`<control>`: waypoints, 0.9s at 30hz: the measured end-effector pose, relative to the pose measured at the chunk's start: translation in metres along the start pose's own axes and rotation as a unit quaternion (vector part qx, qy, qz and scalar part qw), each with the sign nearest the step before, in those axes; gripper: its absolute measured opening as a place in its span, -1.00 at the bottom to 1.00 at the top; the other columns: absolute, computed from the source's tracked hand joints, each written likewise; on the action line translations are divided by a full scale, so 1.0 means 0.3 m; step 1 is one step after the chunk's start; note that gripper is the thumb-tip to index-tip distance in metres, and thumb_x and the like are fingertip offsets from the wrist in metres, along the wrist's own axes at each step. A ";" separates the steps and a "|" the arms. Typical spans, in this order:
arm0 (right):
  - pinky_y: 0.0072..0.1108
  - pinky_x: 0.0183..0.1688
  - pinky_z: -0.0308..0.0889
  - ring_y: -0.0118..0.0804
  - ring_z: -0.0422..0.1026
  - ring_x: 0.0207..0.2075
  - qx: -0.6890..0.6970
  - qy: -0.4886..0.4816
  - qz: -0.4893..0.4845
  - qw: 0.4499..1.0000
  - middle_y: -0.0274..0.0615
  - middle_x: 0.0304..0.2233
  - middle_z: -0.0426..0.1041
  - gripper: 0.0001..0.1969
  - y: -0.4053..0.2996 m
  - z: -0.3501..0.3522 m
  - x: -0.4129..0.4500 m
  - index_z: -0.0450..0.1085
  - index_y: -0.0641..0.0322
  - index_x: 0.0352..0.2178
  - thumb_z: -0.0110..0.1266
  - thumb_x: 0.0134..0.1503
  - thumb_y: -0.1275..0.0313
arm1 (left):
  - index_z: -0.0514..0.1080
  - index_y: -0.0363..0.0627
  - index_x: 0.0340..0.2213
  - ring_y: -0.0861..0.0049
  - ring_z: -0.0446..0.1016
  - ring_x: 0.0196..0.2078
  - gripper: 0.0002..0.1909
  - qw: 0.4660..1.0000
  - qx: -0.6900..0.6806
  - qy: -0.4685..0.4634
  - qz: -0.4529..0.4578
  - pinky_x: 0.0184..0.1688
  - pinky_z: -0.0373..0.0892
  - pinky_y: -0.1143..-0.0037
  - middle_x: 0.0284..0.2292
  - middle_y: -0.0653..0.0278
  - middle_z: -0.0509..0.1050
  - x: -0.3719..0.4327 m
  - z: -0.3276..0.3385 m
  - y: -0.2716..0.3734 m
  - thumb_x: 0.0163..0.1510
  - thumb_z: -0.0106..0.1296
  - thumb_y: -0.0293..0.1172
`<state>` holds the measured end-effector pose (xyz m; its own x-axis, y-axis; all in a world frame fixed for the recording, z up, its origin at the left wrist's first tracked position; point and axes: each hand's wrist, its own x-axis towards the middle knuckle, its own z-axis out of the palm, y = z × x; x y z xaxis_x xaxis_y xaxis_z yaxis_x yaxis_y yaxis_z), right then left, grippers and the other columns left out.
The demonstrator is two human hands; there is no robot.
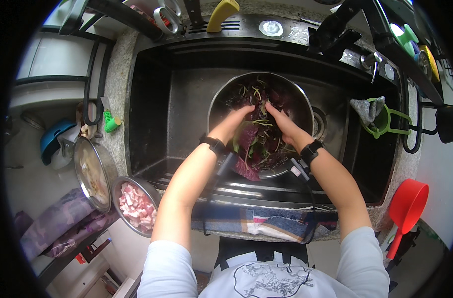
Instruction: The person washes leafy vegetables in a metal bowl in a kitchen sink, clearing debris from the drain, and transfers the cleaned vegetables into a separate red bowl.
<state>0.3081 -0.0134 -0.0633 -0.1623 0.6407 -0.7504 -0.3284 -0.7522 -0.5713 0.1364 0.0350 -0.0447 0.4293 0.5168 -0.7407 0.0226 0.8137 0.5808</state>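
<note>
A round stainless steel bowl [309,100] stands in the dark sink [189,100], holding purple-red leafy greens [247,136], apparently red amaranth, with pale green stems. My left hand [238,118] reaches into the greens from the left, its thumb on top. Opposite it, my right hand [285,121] is in among the leaves, thumb pointing up and inward. Leaves hide most of the fingers on both hands, so their grip does not show. One broad leaf [247,170] hangs over the bowl's near rim. A black band circles each wrist.
A bowl of cut raw meat [137,206] stands left of the sink, beside a metal basin [94,173]. On the right are a green strainer [388,119] with a grey cloth [368,110] and a red ladle [409,205]. The black faucet [334,35] rises behind. A folded cloth [263,219] lines the front edge.
</note>
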 end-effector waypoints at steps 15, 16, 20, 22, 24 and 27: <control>-0.03 -0.05 -0.06 -0.05 0.05 0.03 -0.177 0.073 0.054 0.980 -0.06 0.04 0.01 -0.21 -0.127 -0.101 -0.172 -0.30 0.07 0.08 -0.12 -0.04 -0.02 | 0.30 -0.14 -0.18 0.55 0.30 -0.19 -0.54 0.977 0.212 -0.035 0.004 -0.12 0.18 0.59 -0.19 0.28 0.35 -0.158 0.116 0.141 -0.04 -0.09 -0.07; -0.03 -0.05 -0.06 -0.05 0.05 0.03 -0.178 0.074 0.057 0.980 -0.06 0.04 0.01 -0.21 -0.144 -0.104 -0.209 -0.30 0.07 0.08 -0.12 -0.04 -0.02 | 0.29 -0.18 -0.18 0.54 0.31 -0.20 -0.52 0.966 0.256 -0.016 0.028 -0.12 0.18 0.59 -0.20 0.26 0.35 -0.162 0.121 0.147 -0.04 -0.10 -0.08; -0.08 -0.09 0.02 -0.02 0.07 0.02 -0.206 0.165 0.023 0.964 -0.05 0.05 0.01 -0.10 -0.191 -0.041 -0.302 -0.29 0.02 0.09 -0.02 -0.16 -0.07 | 0.18 -0.31 -0.10 0.42 0.28 -0.12 -0.35 0.920 0.335 0.203 0.005 -0.09 0.17 0.53 -0.17 0.12 0.32 -0.146 0.059 0.106 -0.11 -0.05 -0.04; -0.08 -0.13 0.07 -0.03 0.08 0.01 -0.225 0.178 0.004 0.958 -0.05 0.04 0.03 -0.03 -0.168 -0.032 -0.262 -0.26 0.03 0.09 0.04 -0.25 -0.12 | 0.03 -0.24 -0.01 0.32 0.20 -0.04 -0.22 0.937 0.282 0.201 -0.048 -0.06 0.14 0.37 -0.09 0.06 0.23 -0.135 0.035 0.058 -0.16 -0.02 0.02; -0.25 -0.06 0.10 -0.10 0.08 0.02 -0.201 0.126 -0.040 0.971 0.01 0.02 0.05 -0.01 -0.075 -0.035 -0.157 -0.28 0.10 0.09 0.11 -0.24 -0.03 | -0.16 -0.17 0.06 0.28 0.04 0.06 -0.05 0.960 0.216 0.153 -0.095 0.01 0.02 0.21 0.04 0.06 0.03 -0.100 0.007 -0.024 -0.20 -0.06 0.18; -0.47 -0.05 0.13 -0.16 0.16 -0.04 -0.190 0.137 -0.129 0.964 0.00 -0.03 0.10 -0.11 0.041 -0.059 -0.025 -0.24 0.20 0.07 0.12 -0.19 0.18 | -0.22 -0.24 0.07 0.31 -0.05 0.12 -0.05 0.969 0.164 0.167 -0.072 0.08 -0.04 0.38 0.05 0.02 0.00 -0.077 0.058 -0.019 -0.14 -0.07 0.13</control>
<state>0.3219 -0.0302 -0.0706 0.1470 0.7888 -0.5968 0.0487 -0.6084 -0.7921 0.1421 0.0138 -0.0251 0.0851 0.5064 -0.8581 0.3707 0.7833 0.4991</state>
